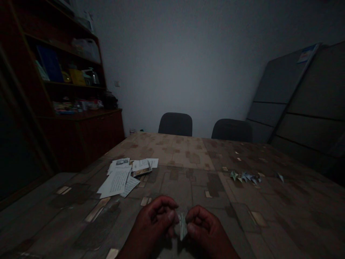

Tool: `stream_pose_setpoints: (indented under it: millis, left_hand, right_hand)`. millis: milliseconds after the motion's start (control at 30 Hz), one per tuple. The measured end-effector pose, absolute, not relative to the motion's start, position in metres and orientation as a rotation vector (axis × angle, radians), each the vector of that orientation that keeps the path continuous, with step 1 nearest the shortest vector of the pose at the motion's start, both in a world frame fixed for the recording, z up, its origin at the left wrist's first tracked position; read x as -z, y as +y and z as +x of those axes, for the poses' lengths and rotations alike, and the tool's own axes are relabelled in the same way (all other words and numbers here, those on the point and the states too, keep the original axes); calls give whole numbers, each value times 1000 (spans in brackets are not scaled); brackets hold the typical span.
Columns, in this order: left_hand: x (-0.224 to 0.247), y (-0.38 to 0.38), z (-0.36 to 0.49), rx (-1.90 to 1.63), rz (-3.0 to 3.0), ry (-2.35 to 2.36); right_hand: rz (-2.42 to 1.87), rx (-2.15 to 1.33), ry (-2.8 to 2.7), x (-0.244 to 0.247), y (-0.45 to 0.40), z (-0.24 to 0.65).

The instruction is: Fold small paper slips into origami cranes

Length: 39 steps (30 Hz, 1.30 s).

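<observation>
I hold a small folded paper point(183, 226) between my left hand point(157, 219) and my right hand point(203, 226) at the table point(183, 183). Printed sheets point(115, 181) overlap to the left, folded scraps point(246, 177) lie right, chairs point(175, 124) stand beyond.

The small folded piece point(183, 226) at your fingers point(196, 214) looked like thin, matt paper with sharp creases. The sheets point(114, 182) in front of you on the left were flat, smooth paper without shine, and the little folded pieces point(245, 177) on your right seemed papery too. Your table point(175, 185) had a matt, patterned surface; cloth or plastic, you could not tell. Beyond it, the chair backs point(175, 124) looked dull, the wall point(194, 72) plain and matt, the cabinet point(101, 131) like dark wood, and the jug point(91, 50) like translucent plastic.
</observation>
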State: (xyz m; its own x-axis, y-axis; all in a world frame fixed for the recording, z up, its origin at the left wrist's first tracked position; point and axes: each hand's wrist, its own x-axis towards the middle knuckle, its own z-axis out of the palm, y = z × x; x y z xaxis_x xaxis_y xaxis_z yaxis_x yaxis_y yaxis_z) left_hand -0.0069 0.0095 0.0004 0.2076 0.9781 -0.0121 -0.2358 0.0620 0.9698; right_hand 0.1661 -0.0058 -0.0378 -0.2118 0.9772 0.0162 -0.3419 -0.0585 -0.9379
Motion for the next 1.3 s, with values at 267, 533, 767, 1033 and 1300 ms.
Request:
stream_pose_setpoints:
  millis: [267, 533, 767, 1033, 1300]
  left_hand:
    - [0, 12, -14, -1126, 1284, 860]
    - [1, 17, -13, -1059, 1280, 826]
    - [8, 18, -13, -986, 1213, 768]
    - [10, 23, -15, -982, 1264, 770]
    - [3, 20, -15, -1037, 1392, 889]
  right_hand:
    - [-805, -1536, -1105, 36, -6, 165]
    - [-758, -1601, -1095, 38, -7, 164]
    - [-754, -1687, -1061, 45, -5, 164]
    - [-779, -1697, -1080, 41, -7, 164]
    - [-777, -1646, -1099, 41, -7, 163]
